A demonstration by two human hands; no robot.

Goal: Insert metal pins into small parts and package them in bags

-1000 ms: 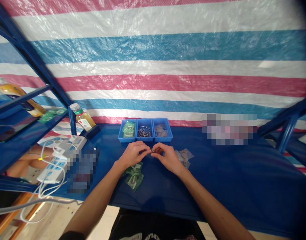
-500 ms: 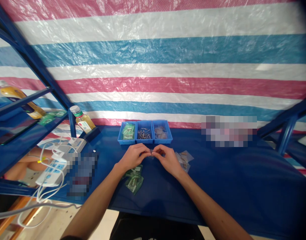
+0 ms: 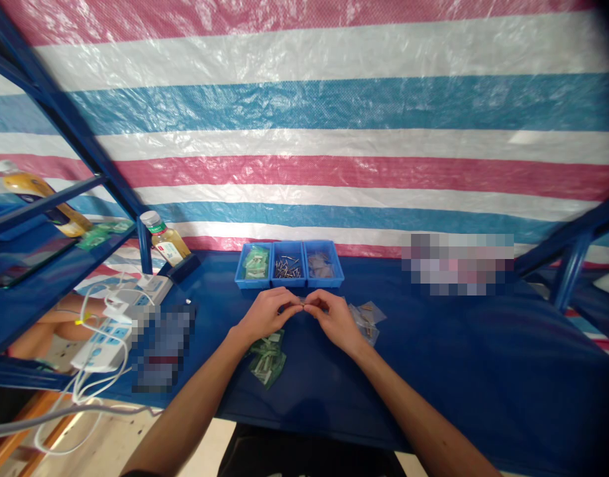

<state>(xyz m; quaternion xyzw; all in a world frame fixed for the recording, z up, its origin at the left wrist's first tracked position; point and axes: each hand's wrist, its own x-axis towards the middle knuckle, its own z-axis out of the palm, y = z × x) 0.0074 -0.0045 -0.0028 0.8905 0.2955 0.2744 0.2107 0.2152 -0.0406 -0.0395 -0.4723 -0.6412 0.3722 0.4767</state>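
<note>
A small item [image 3: 303,305], largely hidden and too small to identify, is resting between the fingertips of two bare hands, above the counter [image 3: 448,377] and just in front of three blue bins. The left hand [image 3: 270,311] is pinching it from one side, thumb and forefinger pressing together; the right hand [image 3: 332,317] is pinching from the other, its fingers likewise closing, so that the two sets of fingertips are nearly meeting.

Green packets [image 3: 268,366] containing pale pieces are lying on the counter beside the left wrist. Clear packets [image 3: 368,322] containing brownish slender pieces are lying just beyond the outer edge of the right hand.

Behind the hands, the bins are standing side by side: the left bin [image 3: 254,284] is holding green packets, the middle bin [image 3: 288,283] loose metal pins [image 3: 287,268], and the right bin [image 3: 326,283] clear packets.

Farther left, a white-capped bottle [image 3: 167,246] of yellowish liquid is standing near the blue metal frame [image 3: 144,242]; a white power strip [image 3: 103,346] with tangled white cables [image 3: 80,381] is lying nearer the person. A yellow bottle [image 3: 60,212] is leaning over the side shelf [image 3: 36,265]. Striped plastic sheeting [image 3: 334,103] is hanging behind the counter.
</note>
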